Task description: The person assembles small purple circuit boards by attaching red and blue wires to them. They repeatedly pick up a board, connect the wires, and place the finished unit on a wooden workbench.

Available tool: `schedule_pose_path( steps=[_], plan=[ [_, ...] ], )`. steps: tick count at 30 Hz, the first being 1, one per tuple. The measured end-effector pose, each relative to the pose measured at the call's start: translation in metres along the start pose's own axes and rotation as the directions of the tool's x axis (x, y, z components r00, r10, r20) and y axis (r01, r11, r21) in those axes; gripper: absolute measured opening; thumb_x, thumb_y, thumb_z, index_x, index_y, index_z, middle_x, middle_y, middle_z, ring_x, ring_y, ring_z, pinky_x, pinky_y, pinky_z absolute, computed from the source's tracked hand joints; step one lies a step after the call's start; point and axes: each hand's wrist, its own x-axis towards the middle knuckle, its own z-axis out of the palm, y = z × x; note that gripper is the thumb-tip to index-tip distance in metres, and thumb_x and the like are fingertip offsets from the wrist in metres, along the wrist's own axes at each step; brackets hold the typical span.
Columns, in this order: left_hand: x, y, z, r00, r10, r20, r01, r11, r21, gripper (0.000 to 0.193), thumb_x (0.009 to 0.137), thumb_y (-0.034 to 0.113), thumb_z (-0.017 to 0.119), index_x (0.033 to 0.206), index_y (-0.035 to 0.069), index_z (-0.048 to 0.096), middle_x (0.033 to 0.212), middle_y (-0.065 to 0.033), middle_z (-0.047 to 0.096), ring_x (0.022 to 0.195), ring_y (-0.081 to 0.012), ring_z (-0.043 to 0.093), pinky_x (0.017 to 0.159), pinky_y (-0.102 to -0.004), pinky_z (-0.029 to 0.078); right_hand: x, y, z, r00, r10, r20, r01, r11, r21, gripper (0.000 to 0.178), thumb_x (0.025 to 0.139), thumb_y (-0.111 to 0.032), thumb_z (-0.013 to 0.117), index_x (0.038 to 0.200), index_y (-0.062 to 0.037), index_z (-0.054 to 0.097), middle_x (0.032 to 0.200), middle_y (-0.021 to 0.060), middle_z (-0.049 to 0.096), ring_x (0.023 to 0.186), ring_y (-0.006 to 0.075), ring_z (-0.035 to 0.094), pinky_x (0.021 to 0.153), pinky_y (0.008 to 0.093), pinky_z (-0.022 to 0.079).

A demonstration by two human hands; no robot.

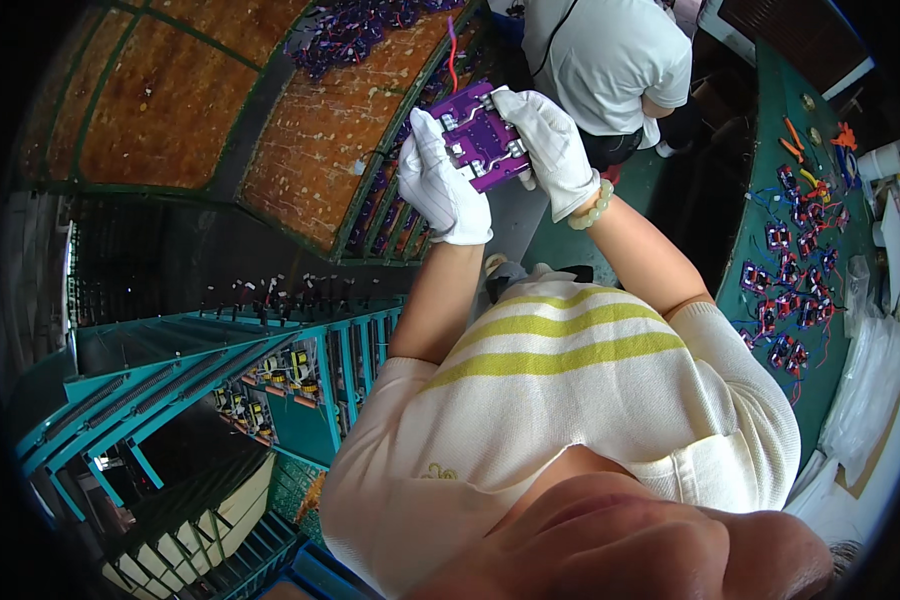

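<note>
Purple circuit board (484, 136) is located between left hand (440, 188) and right hand (556, 148), neither nearer; fingers of both are clamped on opposite long edges. Long axis: far-left to near-right.

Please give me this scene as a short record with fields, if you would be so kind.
Left hand: white glove, gripping the left side of the purple board
Right hand: white glove, gripping the board's right side; beaded bracelet at the wrist
Board face: silvery metal parts showing
Right side: green table with small wired boards
Upper left: tangled wires on a brown panel
Nearby: another person in a white shirt
</note>
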Motion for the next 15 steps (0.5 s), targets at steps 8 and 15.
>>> schedule_pose_path(
  steps=[8,15],
  plan=[
    [0.053,-0.002,-0.004,0.996,0.006,0.086,0.009,0.986,-0.168,0.032,0.096,0.033,0.055,0.095,0.001,0.059,0.088,-0.0059,0.064,0.075,-0.0141,0.064,0.070,-0.0301,0.054,0.029,0.012,0.038,0.985,-0.066,-0.161,0.086,0.988,0.124,0.028,0.093,-0.036,0.057,0.084,-0.0098,0.058,0.060,-0.0056,0.048,0.041,0.0025,0.040,0.034,0.0194,0.028],
    [0.132,0.001,-0.015,0.775,-0.445,0.449,0.496,0.868,0.004,0.039,0.093,0.043,0.056,0.104,0.006,0.061,0.094,-0.0063,0.066,0.077,-0.0159,0.066,0.066,-0.0320,0.056,0.079,0.002,0.011,0.626,-0.774,0.095,0.500,0.304,-0.811,0.061,0.075,-0.045,0.071,0.118,-0.0049,0.056,0.121,0.0154,0.054,0.115,0.0320,0.050,0.101,0.0423,0.034]
  ],
)
